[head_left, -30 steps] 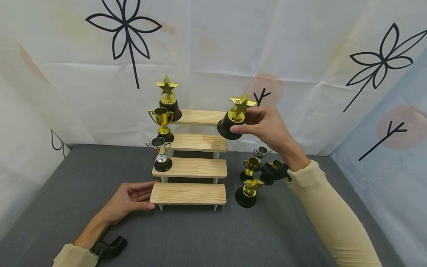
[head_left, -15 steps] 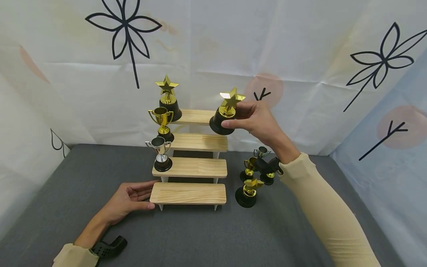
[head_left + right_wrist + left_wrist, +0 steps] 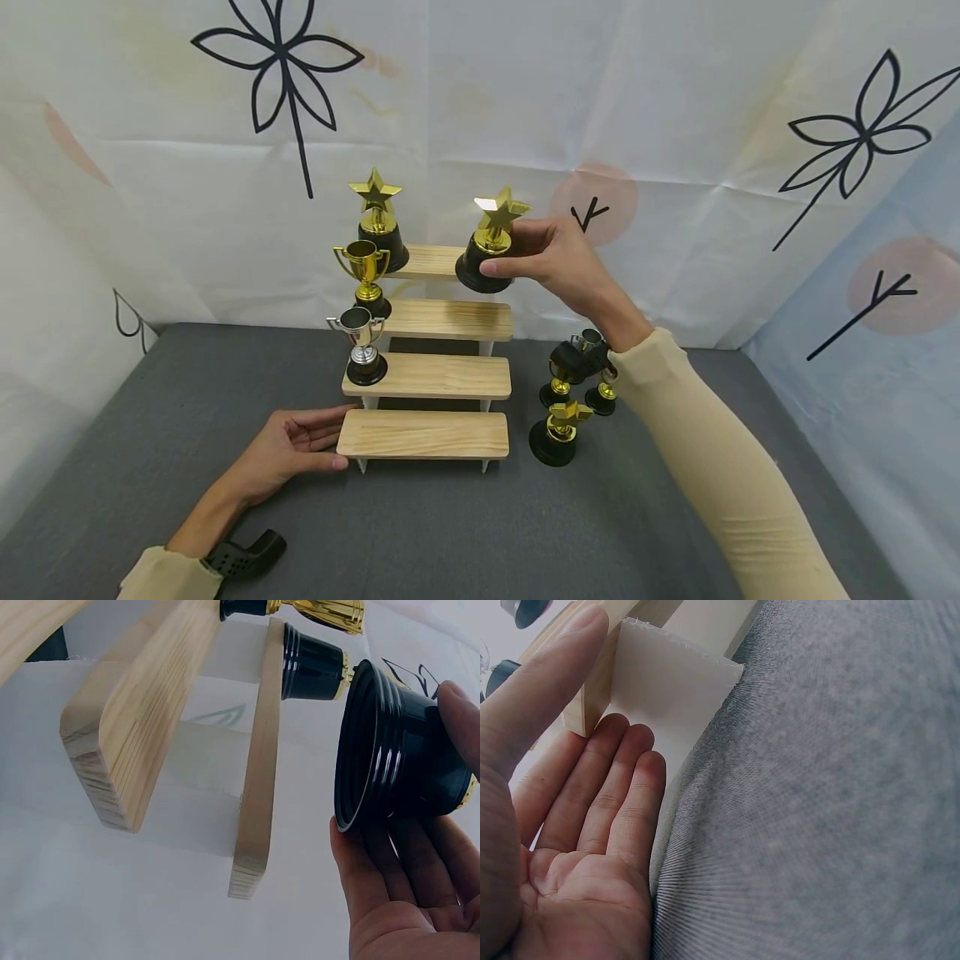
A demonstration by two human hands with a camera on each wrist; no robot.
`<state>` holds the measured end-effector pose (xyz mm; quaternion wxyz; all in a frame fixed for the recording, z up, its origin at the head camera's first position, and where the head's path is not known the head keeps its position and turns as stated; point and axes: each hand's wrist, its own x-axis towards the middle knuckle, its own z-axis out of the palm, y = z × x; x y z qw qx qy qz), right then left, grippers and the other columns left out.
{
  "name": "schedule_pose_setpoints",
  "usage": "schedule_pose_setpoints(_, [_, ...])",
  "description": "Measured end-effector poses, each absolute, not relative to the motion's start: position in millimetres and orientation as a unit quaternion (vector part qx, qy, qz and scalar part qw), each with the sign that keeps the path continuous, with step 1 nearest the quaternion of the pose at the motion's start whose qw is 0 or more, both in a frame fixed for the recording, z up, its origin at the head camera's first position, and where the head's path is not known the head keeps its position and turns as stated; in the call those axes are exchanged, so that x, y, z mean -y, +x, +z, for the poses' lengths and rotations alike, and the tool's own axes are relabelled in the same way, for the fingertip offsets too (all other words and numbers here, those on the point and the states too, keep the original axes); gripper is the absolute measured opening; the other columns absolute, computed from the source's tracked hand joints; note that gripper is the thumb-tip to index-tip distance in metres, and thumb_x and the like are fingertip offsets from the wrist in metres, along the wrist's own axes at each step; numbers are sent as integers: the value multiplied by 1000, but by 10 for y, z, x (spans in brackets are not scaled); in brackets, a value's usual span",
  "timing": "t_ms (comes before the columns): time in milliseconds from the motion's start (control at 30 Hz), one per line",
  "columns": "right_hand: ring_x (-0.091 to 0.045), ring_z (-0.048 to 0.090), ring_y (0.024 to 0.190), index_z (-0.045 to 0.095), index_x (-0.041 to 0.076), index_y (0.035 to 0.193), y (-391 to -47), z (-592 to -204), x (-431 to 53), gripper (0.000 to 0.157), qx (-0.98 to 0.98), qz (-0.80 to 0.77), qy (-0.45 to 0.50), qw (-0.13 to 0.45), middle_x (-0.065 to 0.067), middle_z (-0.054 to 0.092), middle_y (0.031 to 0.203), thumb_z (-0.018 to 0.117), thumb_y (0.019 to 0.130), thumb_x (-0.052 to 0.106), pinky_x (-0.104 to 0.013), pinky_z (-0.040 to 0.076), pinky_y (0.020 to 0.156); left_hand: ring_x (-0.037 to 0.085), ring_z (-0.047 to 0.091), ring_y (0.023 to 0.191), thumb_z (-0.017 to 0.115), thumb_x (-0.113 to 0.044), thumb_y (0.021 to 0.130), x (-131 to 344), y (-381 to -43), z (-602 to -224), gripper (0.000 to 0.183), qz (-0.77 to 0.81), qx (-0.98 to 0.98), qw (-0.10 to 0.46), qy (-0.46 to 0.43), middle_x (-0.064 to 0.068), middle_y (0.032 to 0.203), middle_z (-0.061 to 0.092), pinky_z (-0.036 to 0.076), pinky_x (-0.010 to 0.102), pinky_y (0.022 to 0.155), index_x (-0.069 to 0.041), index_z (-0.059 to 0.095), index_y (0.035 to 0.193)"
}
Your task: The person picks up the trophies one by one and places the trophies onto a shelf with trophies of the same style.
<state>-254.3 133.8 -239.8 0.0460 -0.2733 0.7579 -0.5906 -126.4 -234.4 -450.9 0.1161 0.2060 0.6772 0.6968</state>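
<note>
My right hand [image 3: 558, 262] grips a gold star trophy [image 3: 492, 237] by its black base, thumb on one side and fingers on the other. In the right wrist view that base [image 3: 401, 750] hangs apart from the top shelf [image 3: 259, 772]. My left hand [image 3: 288, 454] has its fingers extended at the left end of the lowest step of the wooden tiered stand [image 3: 423, 435]; in the left wrist view the fingertips lie by the step's end and white support [image 3: 667, 682]. Another star trophy [image 3: 377, 221], a gold cup [image 3: 367, 279] and a silver cup [image 3: 363, 346] stand at the left ends of the upper steps.
Right of the stand, on the grey cloth [image 3: 450, 533], stand a gold star trophy [image 3: 555, 433] and several cups, including a gold cup [image 3: 602, 396] and a silver cup [image 3: 587, 340] partly hidden by the right wrist strap. A white patterned backdrop [image 3: 480, 100] rises behind.
My right hand has carried the star trophy left and slightly up, from beside the stand to above the right part of the top step. The left hand has stayed put.
</note>
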Motion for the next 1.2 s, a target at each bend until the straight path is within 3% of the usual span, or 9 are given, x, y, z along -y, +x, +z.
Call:
schedule_pose_setpoints(233, [-29, 69, 89, 76, 4, 115, -2622, -2429, -1263, 33, -766, -579, -274, 44, -12, 76, 101, 85, 84, 8, -40, 56, 68, 13, 62, 122, 78, 12, 81, 2330, -1258, -4499, 72, 694, -683, 115, 198, 16, 143, 57, 54, 30, 99, 22, 40, 142])
schedule_pose_setpoints(467, [-27, 71, 101, 75, 5, 119, -2680, -2457, -1186, 38, -765, -585, -263, 56, -11, 75, 107, 86, 82, 7, -37, 58, 94, 14, 62, 122, 78, 12, 81, 2324, -1260, -4512, 72, 697, -679, 113, 200, 8, 140, 59, 54, 31, 99, 23, 40, 142])
schedule_pose_setpoints(567, [-26, 71, 102, 75, 5, 120, -2714, -2468, -1155, 40, -763, -589, -260, 61, -11, 75, 109, 86, 82, 7, -38, 58, 95, 14, 62, 122, 77, 13, 81, 2320, -1257, -4514, 71, 699, -677, 111, 201, 6, 139, 60, 55, 31, 99, 23, 40, 141])
schedule_pose_setpoints(867, [-25, 71, 104, 74, 5, 123, -2804, -2491, -1081, 42, -762, -592, -250, 76, -12, 74, 112, 85, 83, 5, -35, 58, 96, 13, 62, 122, 76, 13, 82, 2311, -1248, -4509, 69, 693, -682, 107, 208, 20, 142, 56, 54, 29, 99, 23, 41, 141])
schedule_pose_setpoints(1200, [-23, 70, 104, 73, 4, 123, -2880, -2506, -1001, 42, -772, -581, -244, 81, -11, 74, 111, 85, 84, 8, -34, 58, 95, 15, 62, 122, 76, 13, 82, 2314, -1253, -4522, 70, 700, -675, 110, 205, 7, 141, 59, 55, 32, 99, 22, 40, 142])
